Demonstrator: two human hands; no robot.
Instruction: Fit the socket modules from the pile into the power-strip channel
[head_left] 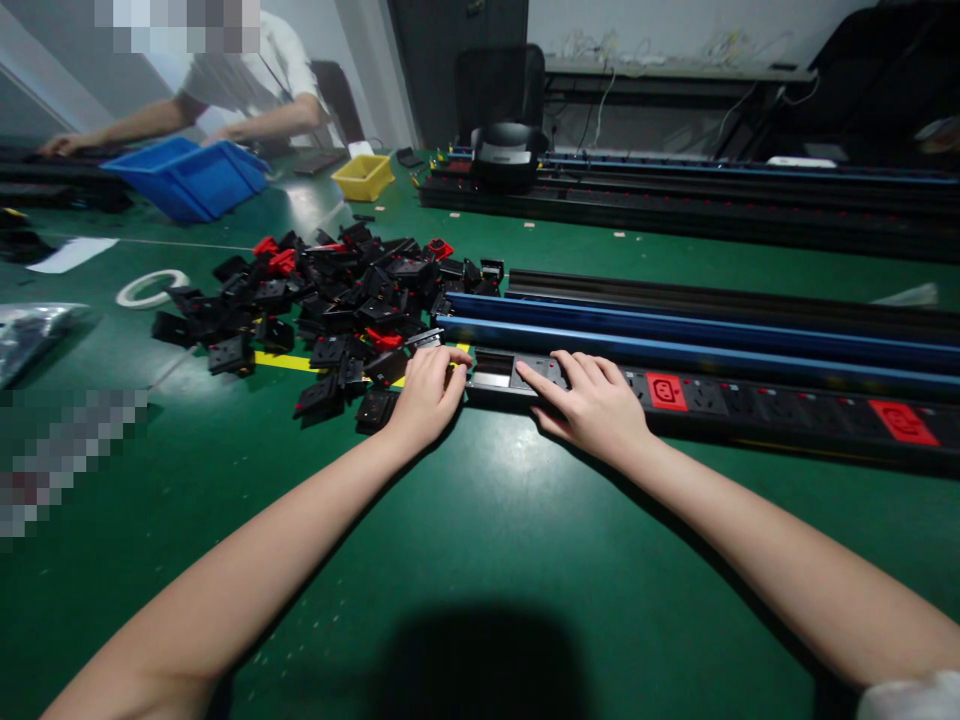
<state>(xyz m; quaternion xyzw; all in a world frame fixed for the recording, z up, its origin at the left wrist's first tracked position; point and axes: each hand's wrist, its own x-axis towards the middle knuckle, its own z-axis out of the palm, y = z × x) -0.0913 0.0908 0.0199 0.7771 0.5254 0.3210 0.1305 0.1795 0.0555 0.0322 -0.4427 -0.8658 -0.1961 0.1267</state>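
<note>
A long black power strip (772,432) runs from the middle to the right edge, with black sockets and red sockets (665,391) along its top. Near its left end is an uncovered slot (493,371). My right hand (600,400) straddles the strip, thumb at the near side, index fingertip on a black socket module (538,371) beside the slot. At the strip's left end, my left hand (429,393) is closed, thumb and index finger close together; what lies between them is hidden. A loose pile of black socket modules (367,285), with some red ones, lies just beyond it.
Blue rails (675,345) and a dark rail lie behind the strip. Farther back are long black strips (675,205), a yellow bin (364,178) and blue bins (195,180). A tape roll (152,289) lies at left. Another person (255,90) works at the far left.
</note>
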